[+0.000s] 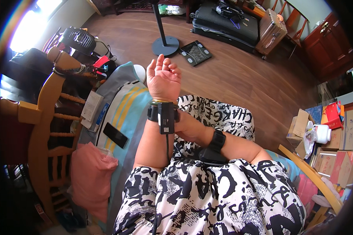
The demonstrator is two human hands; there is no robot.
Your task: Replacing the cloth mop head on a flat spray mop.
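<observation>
While slack, fingers (160,61) apart, left hand (164,80) palm-up; right hand (189,126) against left forearm (148,145), grip unclear.

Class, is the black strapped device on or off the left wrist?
On: the black device lies against the wrist, strap showing either side.

Home, with suitcase (210,20), bathroom scale (196,53)

Daylight glares from 1 blown-out window (29,30), upper left; fisheye edges bend and darken.
</observation>
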